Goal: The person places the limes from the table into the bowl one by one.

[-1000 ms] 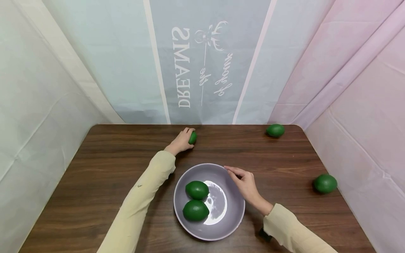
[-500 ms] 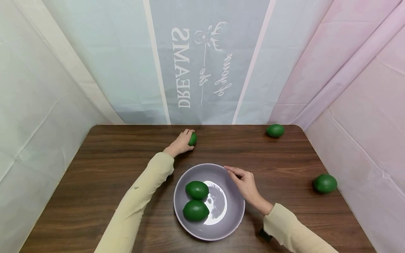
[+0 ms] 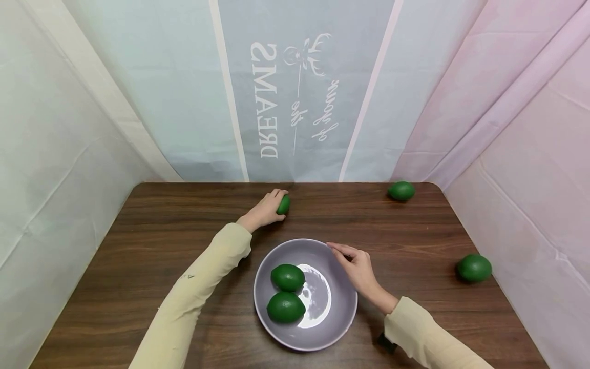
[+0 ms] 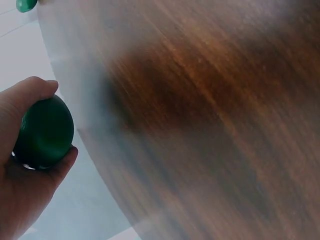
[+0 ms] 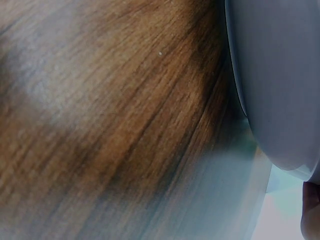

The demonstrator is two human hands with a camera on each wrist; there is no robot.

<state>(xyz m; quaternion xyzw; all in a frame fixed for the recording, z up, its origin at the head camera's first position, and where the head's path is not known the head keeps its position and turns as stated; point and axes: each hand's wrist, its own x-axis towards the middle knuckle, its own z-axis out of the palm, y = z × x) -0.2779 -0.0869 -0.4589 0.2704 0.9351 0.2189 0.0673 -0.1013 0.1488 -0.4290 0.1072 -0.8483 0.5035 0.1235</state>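
Observation:
Near the back edge of the table, my left hand (image 3: 266,209) grips a green lime (image 3: 283,204), thumb on one side and fingers on the other. The left wrist view shows the same lime (image 4: 46,132) between thumb and fingers, partly covered by them. My right hand (image 3: 359,267) pinches the far right rim of a wide grey-purple bowl (image 3: 338,318). Inside the bowl two limes lie one in front of the other, a farther lime (image 3: 288,278) and a nearer lime (image 3: 286,307). Only a fingertip (image 5: 311,212) shows at the rim in the right wrist view.
One lime (image 3: 401,190) lies at the back right of the dark wooden table (image 3: 138,246). Another lime (image 3: 474,268) sits by the right edge. Fabric curtains (image 3: 184,102) stand behind the table and along both sides.
My left hand has shifted slightly right and nearer with the lime in its grip. The right hand stays on the bowl's rim, and the bowl has not moved.

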